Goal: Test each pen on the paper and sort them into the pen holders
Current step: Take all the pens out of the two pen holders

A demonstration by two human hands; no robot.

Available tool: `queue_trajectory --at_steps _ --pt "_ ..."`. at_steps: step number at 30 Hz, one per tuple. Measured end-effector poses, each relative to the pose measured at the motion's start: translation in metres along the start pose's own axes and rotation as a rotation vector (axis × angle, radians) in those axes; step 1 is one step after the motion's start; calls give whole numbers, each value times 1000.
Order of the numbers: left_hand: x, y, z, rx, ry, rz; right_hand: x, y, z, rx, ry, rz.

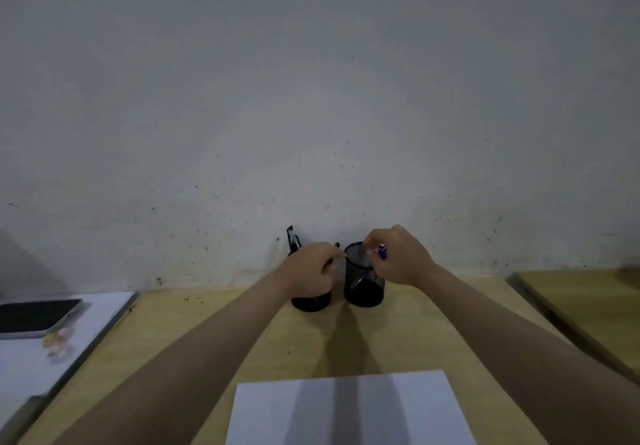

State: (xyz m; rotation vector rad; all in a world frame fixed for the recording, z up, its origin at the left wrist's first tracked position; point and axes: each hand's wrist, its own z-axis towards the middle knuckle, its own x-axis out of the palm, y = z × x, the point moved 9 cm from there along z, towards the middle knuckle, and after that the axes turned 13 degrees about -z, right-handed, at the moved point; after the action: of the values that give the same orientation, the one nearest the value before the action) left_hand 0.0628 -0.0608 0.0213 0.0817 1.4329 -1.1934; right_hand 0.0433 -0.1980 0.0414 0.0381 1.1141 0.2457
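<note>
Two black mesh pen holders stand side by side against the wall. My left hand (310, 269) covers the left holder (311, 303) and its fingers are closed on a black pen (330, 260). Another black pen (293, 238) sticks up out of that holder. My right hand (398, 257) hovers over the rim of the right holder (362, 287) and pinches a blue pen (382, 251) above it. A thin pen leans inside the right holder. A white sheet of paper (349, 410) lies at the near edge of the wooden table (194, 333).
A black phone (36, 316) lies on a white board (100, 316) at the left, with a small blurred yellowish object (57, 339) beside it. Another wooden table (588, 306) stands at the right across a narrow gap. A grey wall rises right behind the holders.
</note>
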Motion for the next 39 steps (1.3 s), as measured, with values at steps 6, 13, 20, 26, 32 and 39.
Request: queue_trajectory --at_steps 6,13,20,26,32,39 --pt "-18 13 6 128 -15 533 12 -8 7 -12 2 -84" --pt "-1 11 14 315 79 808 17 -11 4 -21 -10 -111" --pt "-25 34 13 195 -42 568 21 -16 8 -15 13 -109" --pt "-47 58 -4 176 -121 620 22 -16 10 -35 4 -122" --pt "-48 51 -8 292 -146 795 19 -22 13 -42 -52 -187" --pt "-13 20 7 659 124 1087 22 -23 14 -52 -41 -152"
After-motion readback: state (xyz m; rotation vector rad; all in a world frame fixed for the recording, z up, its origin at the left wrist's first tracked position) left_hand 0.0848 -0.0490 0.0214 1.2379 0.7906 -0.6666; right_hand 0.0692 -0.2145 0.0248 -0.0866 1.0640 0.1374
